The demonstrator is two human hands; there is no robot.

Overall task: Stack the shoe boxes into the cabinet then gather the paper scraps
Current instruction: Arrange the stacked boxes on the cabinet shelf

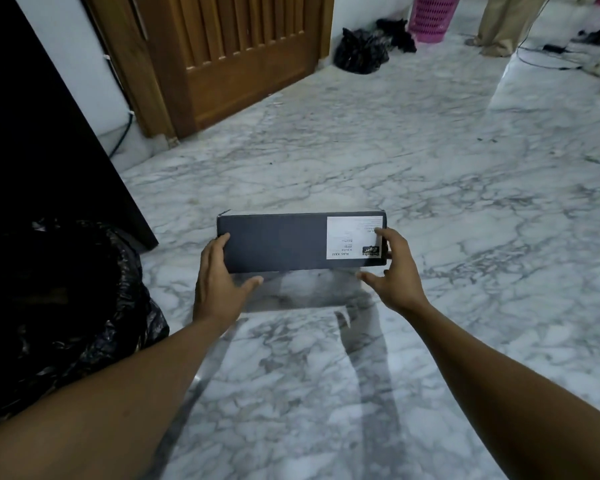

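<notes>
I hold a dark grey shoe box (278,242) lengthwise in front of me, just above the marble floor, where its shadow falls. A white label (350,237) sits at its right end. My left hand (219,282) grips the left end, fingers along the side and thumb under the lower edge. My right hand (392,271) grips the right end, fingertips over the label and thumb spread below. At the far left stands the dark cabinet (32,133); its inside is hidden. No paper scraps show.
A crumpled black plastic bag (66,289) lies at my left beside the cabinet. Behind are a wooden door (239,57), another black bag (361,50), a pink basket (430,15), a person's legs (503,22) and cables (551,60) on the floor.
</notes>
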